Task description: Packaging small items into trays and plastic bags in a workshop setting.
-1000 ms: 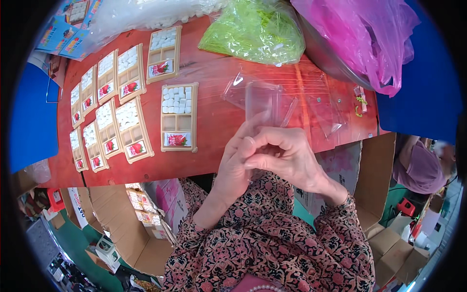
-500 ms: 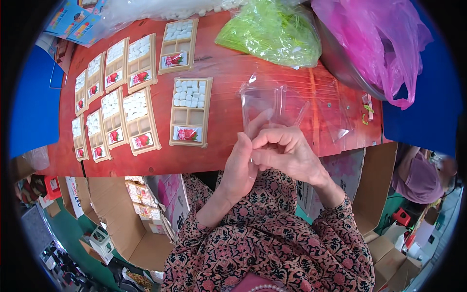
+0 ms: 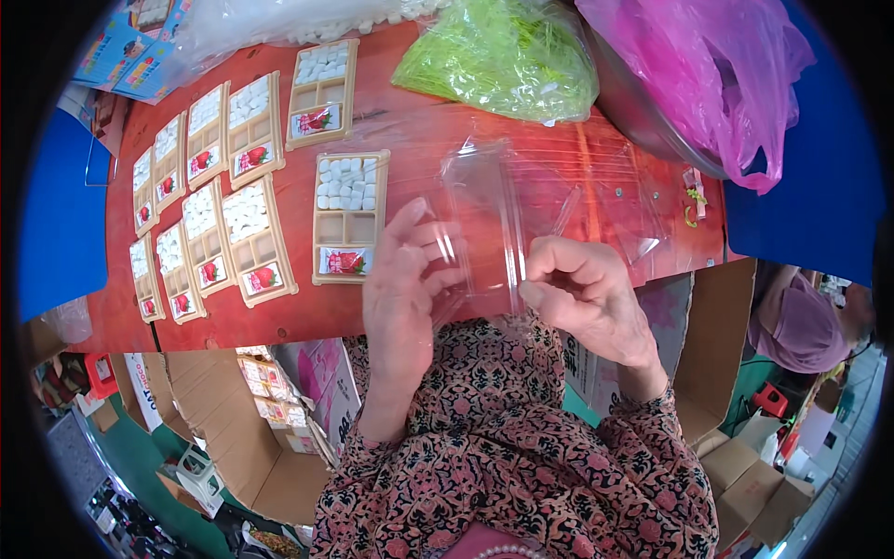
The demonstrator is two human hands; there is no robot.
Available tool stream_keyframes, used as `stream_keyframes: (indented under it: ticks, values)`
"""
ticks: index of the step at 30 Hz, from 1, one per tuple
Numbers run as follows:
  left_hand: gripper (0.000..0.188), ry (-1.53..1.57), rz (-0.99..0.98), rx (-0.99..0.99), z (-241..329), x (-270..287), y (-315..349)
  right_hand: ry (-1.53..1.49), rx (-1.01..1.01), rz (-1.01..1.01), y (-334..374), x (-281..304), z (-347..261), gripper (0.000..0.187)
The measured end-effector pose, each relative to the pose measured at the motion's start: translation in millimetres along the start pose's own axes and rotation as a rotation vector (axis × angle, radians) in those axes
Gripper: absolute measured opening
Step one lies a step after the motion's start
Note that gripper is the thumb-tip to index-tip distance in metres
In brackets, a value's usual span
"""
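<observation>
A clear plastic lid [image 3: 484,224], long and boxy, is held up over the near edge of the red table. My right hand [image 3: 591,298] pinches the lid's right edge between thumb and fingers. On the other side my left hand [image 3: 399,298] has its fingers spread, with some fingertips at the lid's left side and partly seen through it; whether they touch it is unclear. Just left of that hand lies a tan tray [image 3: 349,219] with white marshmallow-like pieces, two unfilled small compartments and a strawberry-printed packet. Several similar trays [image 3: 247,238] lie farther left.
More clear plastic [image 3: 643,224] lies on the red table [image 3: 307,321] at right. Toward the back sit a bag of green shreds [image 3: 503,65] and a pink plastic bag [image 3: 708,84] over a metal bowl. Open cardboard boxes [image 3: 223,419] stand below the near edge.
My hands have moved apart, the left one leftward with its fingers spreading. The clear lid now stands between them, with my right hand still pinching. The whole view has shifted slightly.
</observation>
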State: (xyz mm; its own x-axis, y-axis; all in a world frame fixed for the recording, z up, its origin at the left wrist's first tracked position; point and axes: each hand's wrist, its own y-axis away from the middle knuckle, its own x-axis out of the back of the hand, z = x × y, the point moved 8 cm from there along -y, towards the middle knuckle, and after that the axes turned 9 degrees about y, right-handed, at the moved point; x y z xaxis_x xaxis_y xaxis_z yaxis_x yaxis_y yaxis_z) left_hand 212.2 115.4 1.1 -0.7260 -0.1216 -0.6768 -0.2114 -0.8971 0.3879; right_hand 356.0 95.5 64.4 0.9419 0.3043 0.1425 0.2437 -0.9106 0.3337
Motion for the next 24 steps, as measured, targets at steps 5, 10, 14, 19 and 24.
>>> stream_keyframes:
  ticks: [5, 10, 14, 19, 24]
  values:
    - [0.055, -0.106, 0.085, -0.156, 31, 14, 12, 0.244, 0.176, 0.099, -6, -9, -15, 0.008]
    - [0.056, -0.167, 0.07, -0.329, 50, 21, 19, 0.599, 0.359, 0.224, -26, -40, -28, 0.008]
    - [0.055, -0.084, 0.12, -0.278, 45, 31, 21, 0.654, 0.326, 0.199, -51, -58, -11, 0.011]
    - [0.052, -0.036, 0.07, -0.263, 40, 30, 19, 0.744, 0.314, 0.262, -73, -53, -2, 0.012]
    - [0.053, -0.023, 0.058, -0.225, 36, 29, 18, 0.928, 0.296, 0.324, -83, -43, 5, 0.015]
